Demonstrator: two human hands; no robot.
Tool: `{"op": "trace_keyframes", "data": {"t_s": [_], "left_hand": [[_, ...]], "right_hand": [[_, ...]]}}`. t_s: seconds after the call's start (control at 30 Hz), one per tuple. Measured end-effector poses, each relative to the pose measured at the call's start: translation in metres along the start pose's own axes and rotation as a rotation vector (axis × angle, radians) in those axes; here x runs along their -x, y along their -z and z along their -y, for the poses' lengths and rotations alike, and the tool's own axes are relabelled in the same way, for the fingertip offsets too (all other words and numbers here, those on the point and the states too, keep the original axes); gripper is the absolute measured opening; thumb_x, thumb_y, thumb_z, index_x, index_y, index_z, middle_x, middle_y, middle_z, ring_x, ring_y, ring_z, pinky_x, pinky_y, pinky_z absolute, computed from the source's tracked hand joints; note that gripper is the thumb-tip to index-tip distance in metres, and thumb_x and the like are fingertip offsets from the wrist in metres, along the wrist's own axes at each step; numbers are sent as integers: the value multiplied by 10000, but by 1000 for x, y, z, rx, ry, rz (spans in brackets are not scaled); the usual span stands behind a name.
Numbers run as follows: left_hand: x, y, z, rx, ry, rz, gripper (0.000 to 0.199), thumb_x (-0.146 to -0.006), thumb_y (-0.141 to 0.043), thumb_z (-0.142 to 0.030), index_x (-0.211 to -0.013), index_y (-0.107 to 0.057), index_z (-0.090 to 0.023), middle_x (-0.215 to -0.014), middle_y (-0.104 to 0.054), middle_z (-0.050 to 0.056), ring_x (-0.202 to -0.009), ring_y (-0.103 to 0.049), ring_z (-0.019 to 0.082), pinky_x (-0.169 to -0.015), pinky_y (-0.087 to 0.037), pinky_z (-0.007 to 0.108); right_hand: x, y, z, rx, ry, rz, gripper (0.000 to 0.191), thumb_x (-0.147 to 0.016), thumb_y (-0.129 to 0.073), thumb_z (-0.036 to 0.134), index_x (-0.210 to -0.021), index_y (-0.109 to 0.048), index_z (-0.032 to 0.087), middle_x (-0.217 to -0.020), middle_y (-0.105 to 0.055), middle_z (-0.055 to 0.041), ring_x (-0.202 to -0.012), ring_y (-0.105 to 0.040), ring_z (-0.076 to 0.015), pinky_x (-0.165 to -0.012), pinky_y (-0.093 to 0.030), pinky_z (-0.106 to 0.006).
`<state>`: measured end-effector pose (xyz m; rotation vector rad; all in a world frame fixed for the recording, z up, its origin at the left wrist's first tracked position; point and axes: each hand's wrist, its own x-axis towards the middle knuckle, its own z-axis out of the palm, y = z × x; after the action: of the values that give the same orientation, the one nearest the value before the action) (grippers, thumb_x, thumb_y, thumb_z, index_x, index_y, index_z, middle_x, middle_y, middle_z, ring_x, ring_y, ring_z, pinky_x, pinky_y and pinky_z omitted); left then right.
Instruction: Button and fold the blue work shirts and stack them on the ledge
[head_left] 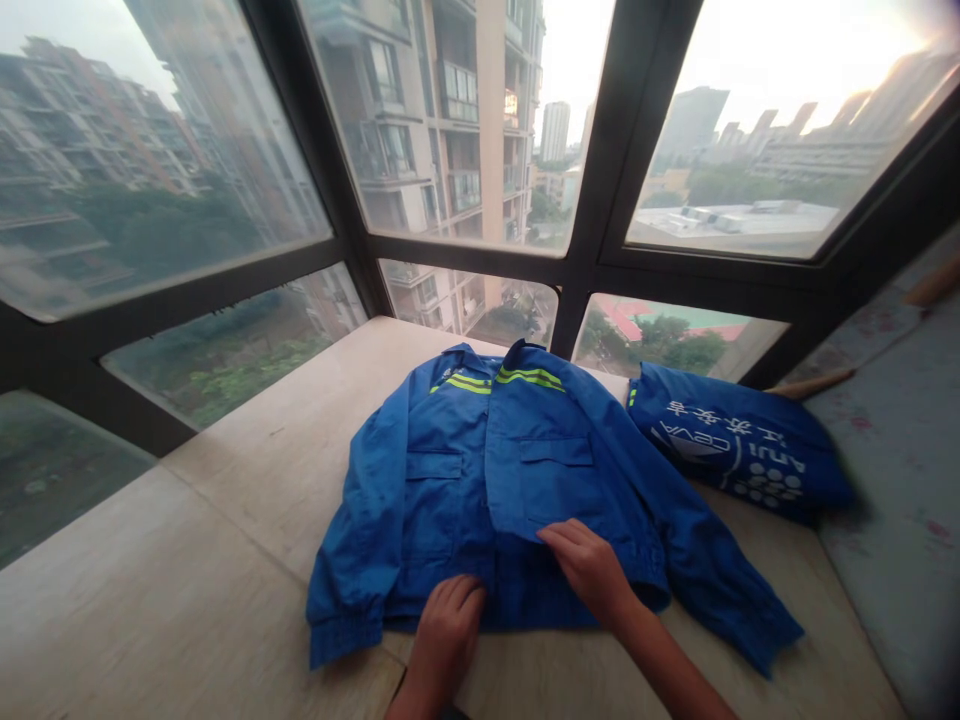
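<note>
A blue work jacket (450,500) with yellow-green stripes across the chest lies spread front side up, its collar towards the windows and its sleeves out to both sides. My right hand (589,565) pinches the lower edge of the front panel on the right and holds it a little raised. At the bottom hem near the middle, my left hand (450,625) is closed with curled fingers on the jacket's edge. What lies under those fingers is partly hidden.
Right of the jacket lies a folded blue garment (735,440) with white lettering. Both rest on a pale stone-like ledge (225,560). Dark-framed windows (585,240) rise behind and to the left. A patterned wall (892,450) bounds the right side, with a wooden stick (814,384) near it.
</note>
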<state>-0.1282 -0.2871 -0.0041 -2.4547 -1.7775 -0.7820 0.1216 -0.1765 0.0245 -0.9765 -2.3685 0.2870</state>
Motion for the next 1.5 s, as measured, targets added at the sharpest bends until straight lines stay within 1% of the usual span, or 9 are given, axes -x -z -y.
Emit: {"op": "trace_keyframes", "data": {"t_s": [0.17,0.33,0.5,0.57,0.67,0.77,0.87,1.23,1.5], "left_hand": [[-10,-4,-13,125,70,-91,262,-938,-419,-118,-998,-665,-189,-955,-725,68,-875,-688,201,-765,-564,336],[-10,-10,-27,198,93,-56,256,-926,-462,-123,-1014,-688,-204,-991,-734,69,-931,-693,204,-826,-565,342],[9,-8,-32,342,157,40,253,-909,-501,-150,-987,-724,-239,-1020,-737,75,-994,-683,236,-899,-550,393],[16,-5,-36,514,322,43,209,-905,-542,-217,-975,-738,-243,-1014,-740,82,-997,-684,244,-919,-545,394],[19,0,-48,935,826,53,181,-880,-610,-304,-951,-741,-202,-1015,-746,111,-945,-708,258,-818,-586,359],[16,8,-61,1406,1386,-29,175,-856,-649,-215,-1005,-706,-143,-1102,-728,155,-979,-717,256,-774,-599,305],[10,19,-71,1662,1653,-191,209,-841,-627,-67,-1045,-660,-99,-1155,-701,194,-1039,-702,249,-817,-595,279],[-25,10,-65,1732,1720,-397,72,-874,-630,-78,-925,-620,-128,-828,-722,68,-736,-740,166,-515,-574,162],[-24,-10,-62,1481,1616,-301,164,-737,-787,-117,-749,-624,-108,-718,-706,62,-687,-733,190,-486,-543,178]], "right_hand": [[35,38,-6,81,60,-63,364,-942,-445,95,-1229,-635,217,-1088,-701,-76,-946,-638,-190,-870,-525,-331],[67,15,7,203,-78,116,351,-848,-475,13,-1014,-695,230,-1091,-692,-54,-945,-632,-216,-836,-519,-357],[60,1,30,105,-192,271,285,-827,-523,63,-1001,-668,236,-1131,-653,-48,-981,-601,-237,-830,-497,-380],[49,-1,39,28,-189,245,269,-881,-497,103,-1049,-653,242,-1083,-657,-44,-961,-595,-221,-844,-488,-362],[31,-8,53,-12,-220,179,264,-918,-472,142,-1104,-632,239,-1083,-652,-57,-970,-585,-220,-866,-477,-353],[19,-21,66,10,-290,149,258,-904,-503,164,-1122,-621,237,-1091,-642,-63,-987,-576,-233,-875,-473,-358],[21,-33,74,54,-350,165,289,-872,-559,194,-1155,-604,233,-1079,-634,-70,-997,-571,-249,-870,-473,-368],[52,-43,76,74,-425,130,455,-821,-617,211,-1271,-559,249,-1201,-605,-96,-1074,-556,-288,-910,-469,-408],[50,-42,47,-290,-445,24,326,-906,-409,137,-1073,-678,216,-976,-686,-72,-921,-653,-206,-831,-521,-323]]}}
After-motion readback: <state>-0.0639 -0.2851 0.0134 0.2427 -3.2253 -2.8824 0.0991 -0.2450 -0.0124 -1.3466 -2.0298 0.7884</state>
